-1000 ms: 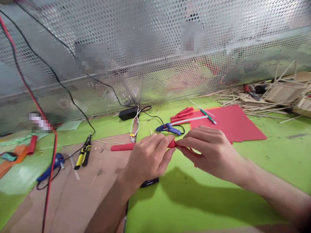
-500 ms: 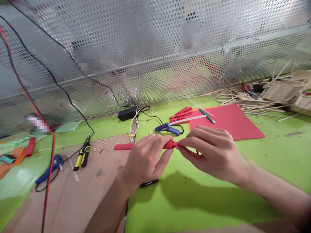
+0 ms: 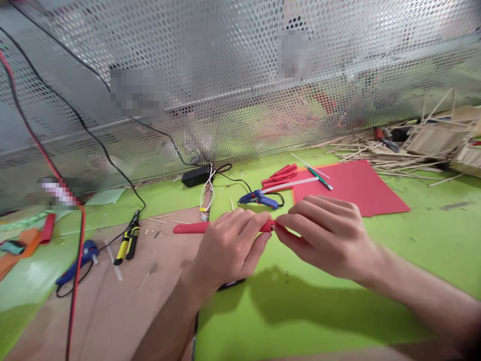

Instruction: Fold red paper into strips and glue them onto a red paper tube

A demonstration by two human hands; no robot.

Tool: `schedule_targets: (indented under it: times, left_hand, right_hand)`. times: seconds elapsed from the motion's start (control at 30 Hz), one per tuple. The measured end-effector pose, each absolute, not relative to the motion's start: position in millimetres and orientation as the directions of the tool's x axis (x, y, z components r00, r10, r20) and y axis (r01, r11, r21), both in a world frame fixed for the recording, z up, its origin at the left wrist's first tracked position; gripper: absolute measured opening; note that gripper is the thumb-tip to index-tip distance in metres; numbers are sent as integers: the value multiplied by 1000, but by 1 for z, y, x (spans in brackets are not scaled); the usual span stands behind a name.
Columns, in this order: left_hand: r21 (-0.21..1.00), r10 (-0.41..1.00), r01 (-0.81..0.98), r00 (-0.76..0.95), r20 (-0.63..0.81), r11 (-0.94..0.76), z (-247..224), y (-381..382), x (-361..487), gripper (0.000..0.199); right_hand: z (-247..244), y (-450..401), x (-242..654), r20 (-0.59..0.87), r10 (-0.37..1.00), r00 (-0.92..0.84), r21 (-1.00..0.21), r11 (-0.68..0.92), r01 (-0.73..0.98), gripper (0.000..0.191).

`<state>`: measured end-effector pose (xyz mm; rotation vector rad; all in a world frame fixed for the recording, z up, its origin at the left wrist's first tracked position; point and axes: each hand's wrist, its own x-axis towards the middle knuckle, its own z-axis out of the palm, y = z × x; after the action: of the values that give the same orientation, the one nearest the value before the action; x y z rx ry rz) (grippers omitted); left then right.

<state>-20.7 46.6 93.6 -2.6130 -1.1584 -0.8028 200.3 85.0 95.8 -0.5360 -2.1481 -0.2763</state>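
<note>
A slim red strip of foam or paper (image 3: 190,228) with a rounded left end stretches across in front of me, above the green table. My left hand (image 3: 231,240) is closed around its middle, thumb below and fingers on top. At its right end, my right hand (image 3: 326,235) pinches the narrow red tip close beside the left fingertips. The part of the strip under my left palm is hidden. Just beyond the hands lies a blue glue gun (image 3: 263,199) with a pale glue stick in its back. Partly covered by my left wrist is a dark flat object (image 3: 231,285).
Red sheets (image 3: 364,190) lie behind my right hand, with a green cutter (image 3: 319,178) and several red strips (image 3: 281,174). Yellow-black pliers (image 3: 128,240) and another blue glue gun (image 3: 77,263) rest left. Thin wooden sticks (image 3: 370,153) pile up by the perforated metal screen (image 3: 240,115).
The fingers of both hands have come slightly closer at the strip's right end, and less of the narrow red tip shows. The strip has shifted slightly left.
</note>
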Motion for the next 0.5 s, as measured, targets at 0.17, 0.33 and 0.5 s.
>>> schedule_targets:
  times: [0.17, 0.33, 0.5]
  left_hand:
    - [50, 636, 735, 548, 544, -676, 93, 48, -18, 17]
    - [53, 637, 737, 544, 546, -674, 91, 49, -17, 16]
    - [60, 640, 735, 544, 543, -676, 88, 50, -17, 17]
  right_hand:
    - [92, 87, 200, 813, 234, -533, 64, 874, 482, 19]
    - [89, 88, 199, 812, 233, -536, 70, 871, 485, 19]
    - [87, 89, 200, 803, 241, -545, 86, 858, 506, 21]
